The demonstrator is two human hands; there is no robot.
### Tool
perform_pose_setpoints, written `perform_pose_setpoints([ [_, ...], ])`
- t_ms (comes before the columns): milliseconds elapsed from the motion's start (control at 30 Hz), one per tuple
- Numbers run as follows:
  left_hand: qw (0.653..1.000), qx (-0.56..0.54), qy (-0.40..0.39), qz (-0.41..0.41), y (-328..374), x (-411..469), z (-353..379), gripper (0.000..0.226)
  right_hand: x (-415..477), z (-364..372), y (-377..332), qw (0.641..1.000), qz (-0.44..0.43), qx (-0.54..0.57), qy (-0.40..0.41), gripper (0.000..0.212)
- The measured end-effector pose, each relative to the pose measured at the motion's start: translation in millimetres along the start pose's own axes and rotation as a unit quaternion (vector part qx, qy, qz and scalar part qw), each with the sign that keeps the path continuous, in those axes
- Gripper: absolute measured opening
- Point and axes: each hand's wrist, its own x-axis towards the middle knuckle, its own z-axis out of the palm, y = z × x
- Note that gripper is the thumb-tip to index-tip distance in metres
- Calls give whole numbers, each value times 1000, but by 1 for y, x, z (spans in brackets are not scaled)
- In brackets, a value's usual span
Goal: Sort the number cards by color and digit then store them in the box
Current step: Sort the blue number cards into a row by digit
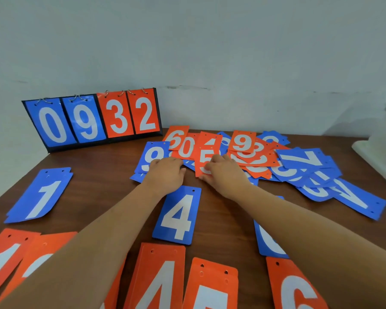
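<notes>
A loose heap of orange and blue number cards lies across the far middle and right of the brown table. My right hand pinches the lower part of an orange 5 card at the heap's near edge. My left hand rests palm down on a blue 9 card, its fingers curled out of sight. Nearer to me lie sorted cards: blue 1, blue 4, orange 4, orange 5 and orange 6.
A black flip scoreboard showing 0 9 3 2 stands at the far left against the wall. More orange cards lie at the near left. A blue card is partly hidden under my right forearm. A white object sits at the right edge.
</notes>
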Motion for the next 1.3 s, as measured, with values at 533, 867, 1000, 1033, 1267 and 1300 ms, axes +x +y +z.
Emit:
perform_pose_setpoints([
  [533, 621, -730, -8, -284, 52, -26, -33, 43, -41, -41, 9, 969, 10, 172, 179, 26],
  [867, 639, -725, -28, -257, 68, -30, -29, 32, -28, -7, 68, 988, 146, 39, 6, 27],
  [1000, 638, -727, -30, -251, 70, -33, -28, 28, -34, -11, 61, 993, 97, -60, 9, 20],
  [1033, 638, -727, -30, -250, 71, -34, -28, 27, -35, -13, 60, 993, 100, -63, 10, 21],
  [1267, 627, -732, -32, -264, 73, -50, -38, 30, -41, -37, 53, 977, 198, 14, 76, 19],
  [1300, 624, -732, -31, -271, 73, -53, -41, 34, -45, -45, 50, 971, 208, 30, 111, 18],
])
